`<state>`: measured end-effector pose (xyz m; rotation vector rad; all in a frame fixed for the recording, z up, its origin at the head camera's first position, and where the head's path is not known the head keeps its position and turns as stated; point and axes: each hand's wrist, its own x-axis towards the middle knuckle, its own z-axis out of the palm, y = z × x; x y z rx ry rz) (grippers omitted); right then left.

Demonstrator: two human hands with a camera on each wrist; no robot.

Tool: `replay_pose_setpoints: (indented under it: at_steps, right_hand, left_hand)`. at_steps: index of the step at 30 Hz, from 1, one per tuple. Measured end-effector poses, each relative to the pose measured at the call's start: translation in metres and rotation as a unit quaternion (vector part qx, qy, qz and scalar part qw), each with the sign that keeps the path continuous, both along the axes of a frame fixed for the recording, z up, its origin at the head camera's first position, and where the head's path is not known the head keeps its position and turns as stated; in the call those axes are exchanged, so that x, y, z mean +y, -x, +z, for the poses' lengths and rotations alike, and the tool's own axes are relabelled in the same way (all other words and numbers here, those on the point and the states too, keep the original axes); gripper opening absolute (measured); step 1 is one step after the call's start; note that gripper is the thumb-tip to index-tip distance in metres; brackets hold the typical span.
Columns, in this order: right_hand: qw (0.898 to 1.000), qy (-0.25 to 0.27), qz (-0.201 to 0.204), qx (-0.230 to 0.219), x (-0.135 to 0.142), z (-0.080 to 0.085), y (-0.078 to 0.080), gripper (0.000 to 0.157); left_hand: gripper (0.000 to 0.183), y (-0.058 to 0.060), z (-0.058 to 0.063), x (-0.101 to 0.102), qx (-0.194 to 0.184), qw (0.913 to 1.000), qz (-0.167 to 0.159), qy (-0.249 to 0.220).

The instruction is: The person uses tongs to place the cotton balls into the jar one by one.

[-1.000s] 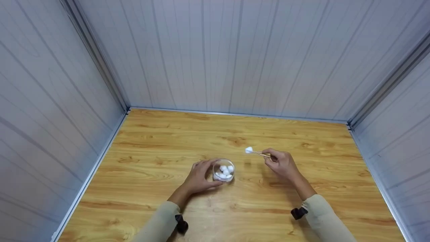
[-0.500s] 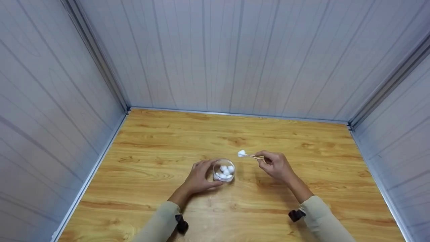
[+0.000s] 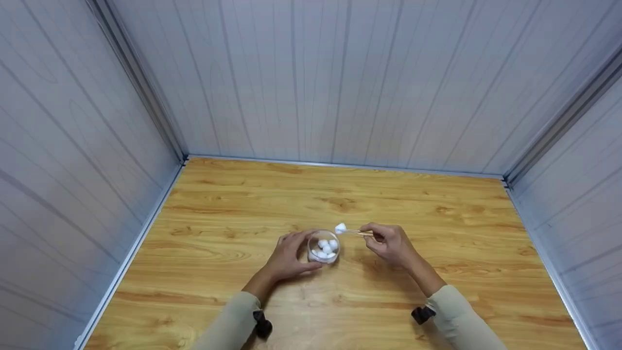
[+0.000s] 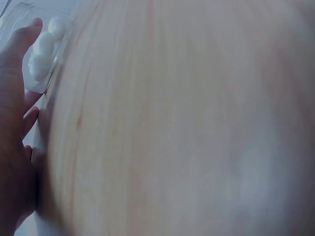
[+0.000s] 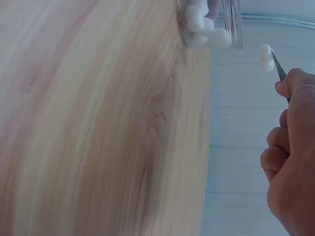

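A clear round jar (image 3: 313, 258) with several white cotton balls (image 3: 327, 249) inside stands on the wooden table. My left hand (image 3: 286, 257) grips its left side, thumb in front and fingers behind; in the left wrist view the thumb lies along the clear wall (image 4: 37, 84). My right hand (image 3: 392, 245) pinches a pair of metal tweezers (image 3: 357, 232), whose tips carry one cotton ball (image 3: 340, 228). That ball is just above the jar's upper right rim. The right wrist view shows the held cotton ball (image 5: 266, 58) higher than the jar's mouth (image 5: 233, 24) and apart from it.
The wood-grain table (image 3: 218, 204) reaches back to a pale panel wall (image 3: 316, 87). Similar panels close in the left side (image 3: 73, 170) and the right side (image 3: 578, 194). Dark wrist cameras (image 3: 263, 324) sit on both sleeves.
My right hand has moved left and slightly toward me, bringing the tweezers and their cotton ball up to the jar's rim. The left hand and the jar have stayed in place.
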<state>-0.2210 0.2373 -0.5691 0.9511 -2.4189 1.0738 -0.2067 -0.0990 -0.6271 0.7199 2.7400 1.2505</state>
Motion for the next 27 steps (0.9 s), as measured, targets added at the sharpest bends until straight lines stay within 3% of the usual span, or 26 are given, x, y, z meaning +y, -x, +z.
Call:
replay_pose_setpoints:
  at_steps: [19, 27]
  right_hand:
    - [0.999, -0.001, 0.042, 0.017, -0.028, 0.0, -0.004, 0.018]
    - [0.999, 0.003, 0.038, 0.019, -0.03, -0.004, -0.004, 0.021]
  left_hand:
    - [0.091, 0.0, 0.0, 0.0, -0.004, 1.0, 0.002, -0.003]
    - [0.093, 0.001, -0.002, 0.0, -0.003, 1.0, 0.004, 0.005]
